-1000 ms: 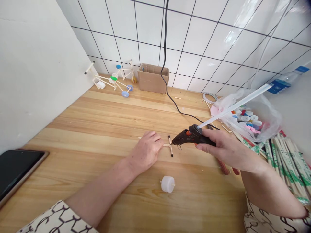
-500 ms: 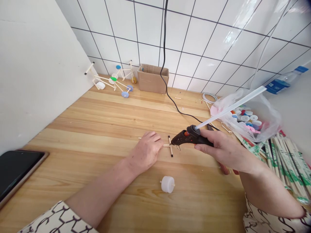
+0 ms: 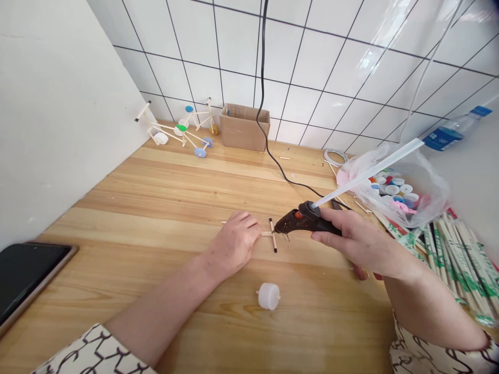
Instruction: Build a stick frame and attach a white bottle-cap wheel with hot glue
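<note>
My right hand [image 3: 360, 239] is wrapped round a black hot glue gun [image 3: 302, 221], with a long translucent glue stick [image 3: 366, 174] jutting from its back. The gun's nozzle meets the joint of a T-shaped piece of thin wooden sticks [image 3: 273, 241], whose short crossbar has black ends. On the table my left hand [image 3: 236, 241] is closed over the long part of that stick piece, fingers pressed together; a stick end shows beyond it on the left. Nearer to me lies a white bottle cap wheel [image 3: 268, 296] with a short stick through it.
Small stick-and-cap models [image 3: 183, 130] and a cardboard box [image 3: 245, 127] stand at the back. To the right are a tape roll [image 3: 336, 157], a plastic bag of bottle caps [image 3: 401, 195], a water bottle [image 3: 448, 135] and wrapped chopsticks [image 3: 460, 259]. A phone [image 3: 31, 280] lies left; a black cord [image 3: 268, 145] crosses behind.
Almost nothing differs. Both hands, the glue gun and the stick piece keep their places; only the view has shifted very slightly.
</note>
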`<state>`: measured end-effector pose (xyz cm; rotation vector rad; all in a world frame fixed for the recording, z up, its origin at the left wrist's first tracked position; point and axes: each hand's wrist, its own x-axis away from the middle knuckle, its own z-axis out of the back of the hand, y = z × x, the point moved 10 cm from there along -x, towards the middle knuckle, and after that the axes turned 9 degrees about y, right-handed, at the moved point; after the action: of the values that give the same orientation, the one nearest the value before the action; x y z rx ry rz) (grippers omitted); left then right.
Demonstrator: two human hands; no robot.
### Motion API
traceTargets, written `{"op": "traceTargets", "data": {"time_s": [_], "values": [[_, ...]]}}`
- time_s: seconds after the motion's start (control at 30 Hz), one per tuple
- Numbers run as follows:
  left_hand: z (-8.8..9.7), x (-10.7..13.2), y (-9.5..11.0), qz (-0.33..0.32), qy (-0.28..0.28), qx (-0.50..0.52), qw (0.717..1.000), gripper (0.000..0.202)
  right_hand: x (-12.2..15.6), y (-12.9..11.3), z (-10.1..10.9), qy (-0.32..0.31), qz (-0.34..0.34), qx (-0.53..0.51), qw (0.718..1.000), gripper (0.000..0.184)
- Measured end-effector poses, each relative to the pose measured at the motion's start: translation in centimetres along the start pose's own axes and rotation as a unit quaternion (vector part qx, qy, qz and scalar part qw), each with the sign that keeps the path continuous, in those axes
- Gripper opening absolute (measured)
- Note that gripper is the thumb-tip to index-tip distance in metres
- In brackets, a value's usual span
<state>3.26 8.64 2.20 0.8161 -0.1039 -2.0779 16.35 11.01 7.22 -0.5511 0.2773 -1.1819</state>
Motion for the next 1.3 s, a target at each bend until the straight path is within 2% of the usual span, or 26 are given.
{"op": "traceTargets", "data": {"time_s": [0.47,0.67,0.97,1.3], "values": [[0.04,-0.03,0.0,-0.001,0.001,0.0,1.0,0.025,-0.12,0.06,-0.2,0.007,0.015,-0.005,1.0,0.017],[0.12,0.02,0.05,-0.006,0.008,0.002,1.0,0.025,-0.03,-0.16,-0.22,-0.019,0.004,0.036,0.999,0.017],[0.08,0.07,0.05,-0.007,0.007,-0.002,1.0,0.024,0.08,0.06,-0.41,-0.019,0.005,0.069,0.997,0.018],[0.1,0.01,0.07,-0.009,0.01,0.0,1.0,0.025,-0.06,-0.02,-0.39,-0.014,0.014,0.056,0.998,0.019]]}}
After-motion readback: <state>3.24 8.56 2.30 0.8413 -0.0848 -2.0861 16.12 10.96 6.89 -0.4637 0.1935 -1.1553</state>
